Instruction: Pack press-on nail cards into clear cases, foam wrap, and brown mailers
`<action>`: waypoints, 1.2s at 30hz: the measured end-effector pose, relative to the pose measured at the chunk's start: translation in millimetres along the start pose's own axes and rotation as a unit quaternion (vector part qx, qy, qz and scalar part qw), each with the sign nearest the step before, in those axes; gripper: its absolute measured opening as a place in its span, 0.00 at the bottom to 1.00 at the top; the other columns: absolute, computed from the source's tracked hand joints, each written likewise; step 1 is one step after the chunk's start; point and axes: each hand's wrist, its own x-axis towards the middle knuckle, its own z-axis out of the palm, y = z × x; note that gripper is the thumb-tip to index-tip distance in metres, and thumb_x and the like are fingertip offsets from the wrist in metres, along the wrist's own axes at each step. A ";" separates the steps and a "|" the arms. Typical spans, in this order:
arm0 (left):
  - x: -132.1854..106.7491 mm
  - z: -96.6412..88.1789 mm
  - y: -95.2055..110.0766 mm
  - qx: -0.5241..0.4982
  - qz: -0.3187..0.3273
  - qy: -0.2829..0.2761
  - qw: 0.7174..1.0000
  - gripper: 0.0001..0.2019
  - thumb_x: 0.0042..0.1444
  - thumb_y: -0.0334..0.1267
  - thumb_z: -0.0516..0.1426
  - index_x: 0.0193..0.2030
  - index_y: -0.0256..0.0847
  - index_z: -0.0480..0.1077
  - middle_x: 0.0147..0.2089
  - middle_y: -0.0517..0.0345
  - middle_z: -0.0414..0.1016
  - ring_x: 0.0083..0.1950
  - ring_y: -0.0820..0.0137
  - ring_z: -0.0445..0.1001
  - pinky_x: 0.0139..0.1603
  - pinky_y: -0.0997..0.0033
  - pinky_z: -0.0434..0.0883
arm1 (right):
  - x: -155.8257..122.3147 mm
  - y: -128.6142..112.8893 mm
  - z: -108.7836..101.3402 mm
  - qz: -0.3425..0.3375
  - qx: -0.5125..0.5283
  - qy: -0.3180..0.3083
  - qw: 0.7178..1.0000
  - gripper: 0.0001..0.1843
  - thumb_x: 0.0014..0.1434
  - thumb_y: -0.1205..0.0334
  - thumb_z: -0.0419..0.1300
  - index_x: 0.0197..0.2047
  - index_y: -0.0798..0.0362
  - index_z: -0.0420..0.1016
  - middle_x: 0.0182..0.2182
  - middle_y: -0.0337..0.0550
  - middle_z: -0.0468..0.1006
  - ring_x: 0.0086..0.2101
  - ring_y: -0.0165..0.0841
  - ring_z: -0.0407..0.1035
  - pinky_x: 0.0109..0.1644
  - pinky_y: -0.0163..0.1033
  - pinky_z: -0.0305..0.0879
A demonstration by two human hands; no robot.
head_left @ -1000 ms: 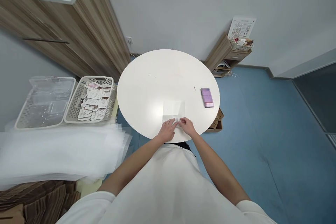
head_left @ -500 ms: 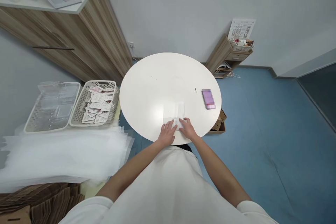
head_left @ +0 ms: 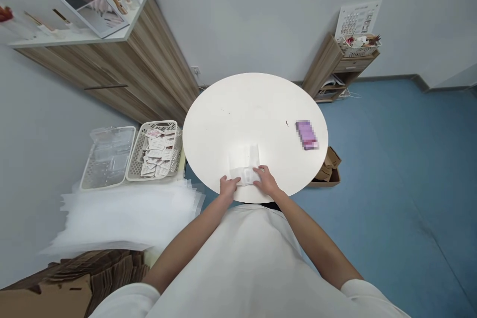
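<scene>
A thin clear plastic bag (head_left: 246, 161) lies flat on the round white table (head_left: 253, 109), near its front edge. My left hand (head_left: 227, 186) is closed on the bag's near left corner. My right hand (head_left: 265, 182) rests on the near right part of the bag, fingers pressed together on it. A small whitish item (head_left: 246, 175) sits in the bag between my two hands. A purple phone (head_left: 307, 134) lies on the right side of the table, away from both hands.
Left of the table stand a white basket of printed cards (head_left: 156, 151) and a basket of clear trays (head_left: 110, 157). A stack of clear bags (head_left: 126, 213) lies beside me, flattened cardboard (head_left: 74, 278) below it. A wooden cabinet (head_left: 122, 64) stands behind; a cardboard box (head_left: 328, 169) sits under the table's right edge.
My left hand slid leftward from the middle of the bag to its near left corner. The camera swung a little, so the table sits further right in view.
</scene>
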 end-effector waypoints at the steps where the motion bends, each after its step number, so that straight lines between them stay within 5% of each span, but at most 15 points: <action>1: 0.4 -0.9 3.3 0.004 0.002 -0.013 1.000 0.27 0.43 0.43 0.59 0.50 0.38 0.58 0.40 0.51 0.67 0.33 0.72 0.68 0.33 0.71 0.66 | 0.1 0.2 0.1 -0.003 0.004 0.000 1.000 0.30 0.49 0.62 0.57 0.57 0.46 0.56 0.54 0.45 0.51 0.45 0.35 0.62 0.46 0.40 0.62; 7: 0.6 -4.3 17.4 0.051 0.053 -0.062 0.995 0.07 0.44 0.40 0.56 0.27 0.39 0.66 0.26 0.60 0.66 0.26 0.75 0.63 0.26 0.75 0.61 | 2.7 -1.5 -1.6 -0.018 -0.037 0.028 0.999 0.29 0.46 0.61 0.60 0.53 0.47 0.61 0.51 0.47 0.55 0.50 0.41 0.55 0.50 0.45 0.56; 13: 0.5 11.4 34.9 0.175 0.195 -0.095 0.960 0.05 0.45 0.38 0.54 0.23 0.40 0.64 0.21 0.64 0.61 0.23 0.75 0.60 0.26 0.75 0.60 | 7.9 -3.2 -0.7 0.002 -0.031 0.031 0.999 0.28 0.44 0.61 0.61 0.51 0.47 0.63 0.43 0.46 0.60 0.46 0.40 0.56 0.48 0.45 0.57; 21: -13.8 37.9 28.3 0.260 0.266 -0.111 0.922 0.08 0.50 0.35 0.52 0.36 0.40 0.69 0.33 0.55 0.68 0.35 0.69 0.68 0.40 0.68 0.65 | 9.0 -1.2 -4.6 0.000 0.070 0.012 0.997 0.24 0.47 0.67 0.55 0.50 0.52 0.62 0.39 0.43 0.65 0.37 0.31 0.63 0.43 0.39 0.61; 25: -29.0 36.2 16.6 0.284 0.321 -0.144 0.892 0.15 0.52 0.36 0.50 0.47 0.41 0.66 0.41 0.50 0.64 0.44 0.64 0.66 0.46 0.63 0.65 | 12.9 -8.1 -8.3 0.055 0.121 0.019 0.991 0.15 0.52 0.64 0.48 0.44 0.50 0.66 0.33 0.39 0.69 0.32 0.29 0.64 0.38 0.36 0.62; 32: -47.2 15.0 11.9 0.283 0.405 -0.233 0.838 0.19 0.54 0.40 0.49 0.54 0.43 0.61 0.52 0.50 0.62 0.54 0.62 0.60 0.55 0.61 0.59 | 19.3 -13.5 -3.2 0.102 0.071 0.051 0.991 0.12 0.49 0.61 0.52 0.39 0.49 0.65 0.26 0.34 0.64 0.25 0.28 0.60 0.28 0.34 0.58; 36: -28.5 3.7 22.3 0.297 0.389 -0.152 0.859 0.17 0.57 0.37 0.44 0.52 0.43 0.62 0.53 0.50 0.62 0.56 0.65 0.59 0.57 0.61 0.58 | 17.1 -7.6 -1.7 0.069 0.091 0.048 0.992 0.12 0.49 0.61 0.52 0.39 0.50 0.65 0.26 0.35 0.63 0.28 0.29 0.61 0.33 0.35 0.60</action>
